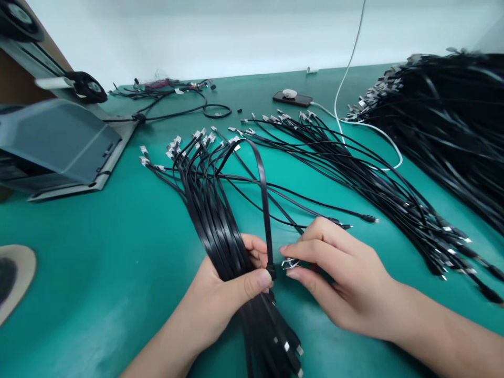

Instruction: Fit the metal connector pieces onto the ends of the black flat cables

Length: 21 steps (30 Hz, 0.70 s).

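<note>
My left hand [232, 299] is wrapped around a thick bundle of flat black cables [216, 226] with silver plugs at the far end. Between its thumb and fingers stands the black end of one looped cable [263, 184], which arches up above the bundle. To the right, my right hand [338, 273] pinches a small shiny piece [290, 263], silver and partly clear, between thumb and fingertips. A narrow gap separates that piece from the looped cable's end; its exact kind is too small to tell. The bundle's lower ends [287, 346] hang toward me.
Loose black cables [346, 173] lie right of the bundle, and a large cable pile [452, 115] fills the far right. At the back are a phone [299, 100], a white cord [384, 134] and tangled wires [165, 89]. A grey machine [59, 142] stands left.
</note>
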{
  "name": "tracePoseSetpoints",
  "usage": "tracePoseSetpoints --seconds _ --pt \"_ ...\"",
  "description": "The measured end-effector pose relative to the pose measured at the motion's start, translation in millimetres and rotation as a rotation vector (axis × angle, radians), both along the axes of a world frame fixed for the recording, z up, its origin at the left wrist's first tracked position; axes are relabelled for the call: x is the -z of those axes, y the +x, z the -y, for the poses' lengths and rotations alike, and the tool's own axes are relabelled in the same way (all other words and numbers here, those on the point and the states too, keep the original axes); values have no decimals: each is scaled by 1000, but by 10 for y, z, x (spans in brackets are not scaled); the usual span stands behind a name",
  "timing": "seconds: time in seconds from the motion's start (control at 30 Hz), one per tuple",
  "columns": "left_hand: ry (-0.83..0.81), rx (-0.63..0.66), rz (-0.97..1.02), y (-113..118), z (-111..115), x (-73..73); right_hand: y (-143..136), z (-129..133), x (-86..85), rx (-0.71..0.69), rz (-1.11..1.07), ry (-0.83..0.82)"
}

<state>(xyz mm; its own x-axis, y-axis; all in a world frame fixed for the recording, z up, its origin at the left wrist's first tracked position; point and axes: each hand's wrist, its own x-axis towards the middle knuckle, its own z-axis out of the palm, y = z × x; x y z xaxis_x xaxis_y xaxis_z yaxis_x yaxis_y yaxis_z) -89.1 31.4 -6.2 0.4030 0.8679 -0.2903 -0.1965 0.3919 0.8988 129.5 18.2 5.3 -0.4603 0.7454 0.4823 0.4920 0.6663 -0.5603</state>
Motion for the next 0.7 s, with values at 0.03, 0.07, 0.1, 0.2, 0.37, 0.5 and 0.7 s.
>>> tracePoseSetpoints --seconds 0.03,0.07,0.1,0.2,0.37,0.5,0.7 --pt "-3 -4 1 -2 -3 5 0 4 8 1 12 3" --pt "-5 -4 1 -1 -3 8 1 7 17 4 22 4" --pt "-7 -2 1 3 -2 8 2 9 25 9 33 5" --pt "-10 -12 -7 25 8 -4 2 10 41 23 55 18" --pt "11 -85 -46 62 16 -43 -39 31 22 54 -88 37" --pt "7 -27 -27 56 13 -53 -55 74 -11 183 -209 125" --pt "9 -7 25 21 24 -29 -61 91 -33 6 -42 209"
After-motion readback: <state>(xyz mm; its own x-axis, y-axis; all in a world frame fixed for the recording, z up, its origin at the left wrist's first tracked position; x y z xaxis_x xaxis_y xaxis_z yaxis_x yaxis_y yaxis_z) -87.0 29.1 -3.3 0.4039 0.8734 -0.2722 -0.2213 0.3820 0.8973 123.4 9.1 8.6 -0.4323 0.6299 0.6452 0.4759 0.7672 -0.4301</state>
